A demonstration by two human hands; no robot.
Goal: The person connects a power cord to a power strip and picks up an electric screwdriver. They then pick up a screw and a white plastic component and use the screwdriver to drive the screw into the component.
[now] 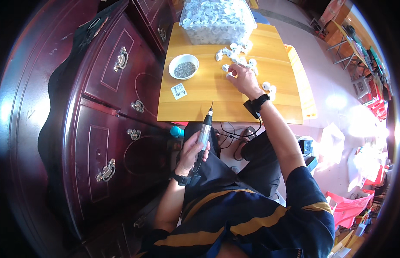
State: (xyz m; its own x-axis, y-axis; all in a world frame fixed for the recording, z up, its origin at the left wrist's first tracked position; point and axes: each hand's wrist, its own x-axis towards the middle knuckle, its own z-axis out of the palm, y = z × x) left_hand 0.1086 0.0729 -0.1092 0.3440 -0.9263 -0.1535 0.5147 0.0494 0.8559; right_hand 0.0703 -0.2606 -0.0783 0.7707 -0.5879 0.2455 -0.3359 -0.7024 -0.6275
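My left hand (192, 152) is wrapped around an electric screwdriver (204, 131), silver and black, its thin bit pointing away from me near the table's front edge. Over the wooden table, my right hand (244, 80) has its thumb and fingertips closed on a small white plastic part (229, 75); the palm hides some of it. Just beyond those fingers lies a loose cluster of similar round white parts (237, 50). A few more white parts (267, 86) rest beside my right wrist.
A white bowl (172, 69) of small metal screws stands on the table's left, with a square white label card (179, 91) below it. At the back sits a clear bin (217, 34) full of white parts. A dark red cabinet (109, 92) borders the left. Cables (228, 134) hang under the table.
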